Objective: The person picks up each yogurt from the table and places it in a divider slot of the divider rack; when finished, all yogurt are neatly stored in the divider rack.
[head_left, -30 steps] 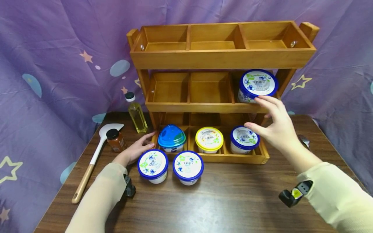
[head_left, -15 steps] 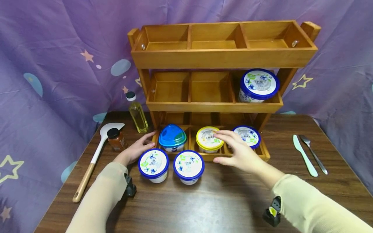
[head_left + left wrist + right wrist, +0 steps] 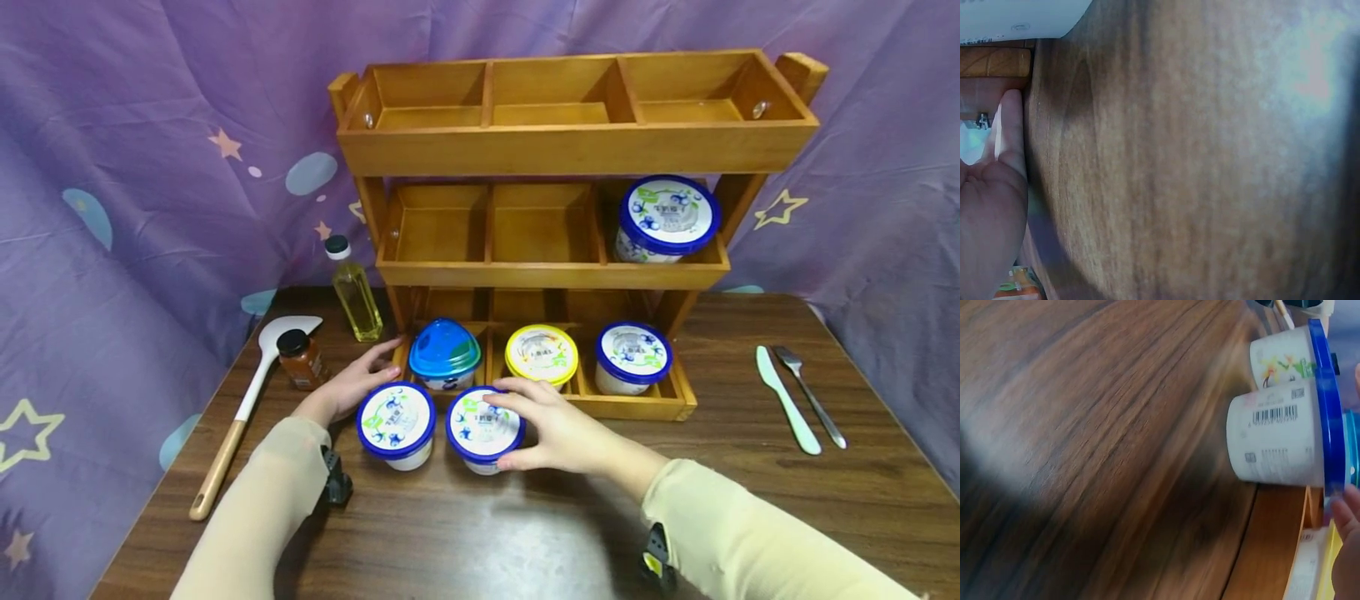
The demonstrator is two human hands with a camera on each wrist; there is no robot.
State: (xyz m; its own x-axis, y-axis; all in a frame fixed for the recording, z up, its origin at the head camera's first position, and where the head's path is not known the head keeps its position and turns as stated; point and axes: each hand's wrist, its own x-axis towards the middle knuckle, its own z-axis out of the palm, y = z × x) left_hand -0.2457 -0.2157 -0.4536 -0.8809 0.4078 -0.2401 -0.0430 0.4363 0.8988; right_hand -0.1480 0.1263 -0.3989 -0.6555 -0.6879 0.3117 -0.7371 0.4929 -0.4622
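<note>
In the head view, my right hand (image 3: 558,429) is at the right side of a round white tub with a blue lid (image 3: 480,427). Its fingers are spread and reach over the lid's edge, the thumb by the front rim. The right wrist view has fingertips (image 3: 1344,509) close against that blue rim; firm contact cannot be told. My left hand (image 3: 352,387) rests at the left end of the wooden shelf rack (image 3: 577,150), fingers extended. Just in front of it stands a second blue-lidded tub (image 3: 396,421).
The bottom tier holds a blue triangular-lidded tub (image 3: 444,354), a yellow-lidded tub (image 3: 542,354) and a blue-lidded one (image 3: 633,358). Another tub (image 3: 667,217) sits mid-tier. Left are a spatula (image 3: 243,408), jar (image 3: 302,360) and oil bottle (image 3: 356,300); right, a knife (image 3: 787,400) and fork (image 3: 810,396).
My right hand has moved from the middle-tier tub, down and left past the bottom tier, to the front tub. My left hand has stayed in place.
</note>
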